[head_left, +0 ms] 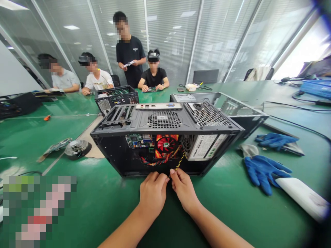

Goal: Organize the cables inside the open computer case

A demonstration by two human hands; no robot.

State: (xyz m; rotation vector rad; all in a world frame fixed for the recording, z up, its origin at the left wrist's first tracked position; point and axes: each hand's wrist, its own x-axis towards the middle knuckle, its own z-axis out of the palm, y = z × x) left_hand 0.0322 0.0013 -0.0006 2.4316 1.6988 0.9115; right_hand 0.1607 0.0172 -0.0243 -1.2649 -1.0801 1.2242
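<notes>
Cable [180,162], yellow and black and twisted, is found at the near opening of a computer case [165,131], its upper part running inside. Its lower part is pinched between the thumb and fingers of the right hand [184,189]. The left hand [153,191] is held curled just beside, to the left; its fingertips are hidden, and whether they are closed on the cable cannot be told.

The computer case is set on the green counter [108,193] with its rear panel turned up and its near side uncovered. Inside, a red fan [166,143] is seen at the middle, with a circuit board [137,140] to its left and a labelled power supply [204,147] to its right. A bundle of multicoloured wires [157,162] is strung below the fan.

To the right, two blue gloves [263,169] are laid apart, the nearer one beside a white object [302,197]. To the left, a round metal part [77,148] is noted at the edge of a brown sheet [96,151]. Behind, a smaller-looking case [116,95] is placed far left and an opened case [248,124] far right.

Along the far side, three persons are seated and one standing person [131,53] is observed, a pale item [129,64] being held. The near left corner is obscured by pixelation.
</notes>
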